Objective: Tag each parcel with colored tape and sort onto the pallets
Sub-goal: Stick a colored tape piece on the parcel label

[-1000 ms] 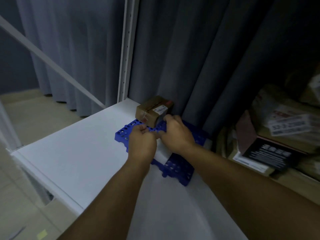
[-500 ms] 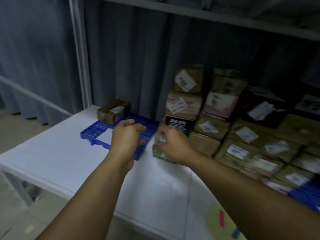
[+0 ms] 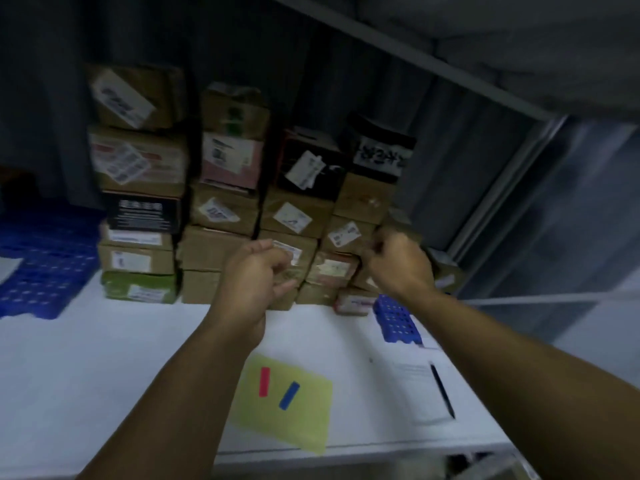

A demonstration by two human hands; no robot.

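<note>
Now both hands hover mid-frame before the parcels (image 3: 221, 209), which are stacked across the centre on the table (image 3: 104, 368). The left hand (image 3: 256, 275) is loosely curled and holds nothing visible. The right hand (image 3: 398, 261) is curled against the stack's right end; blur hides whether it grips anything. One blue pallet (image 3: 45, 268) lies at the frame's left edge, and a second pallet (image 3: 398, 320) lies right of centre. Red tape (image 3: 264, 382) and blue tape (image 3: 289, 395) sit on a yellow sheet (image 3: 304, 420) at bottom centre.
</note>
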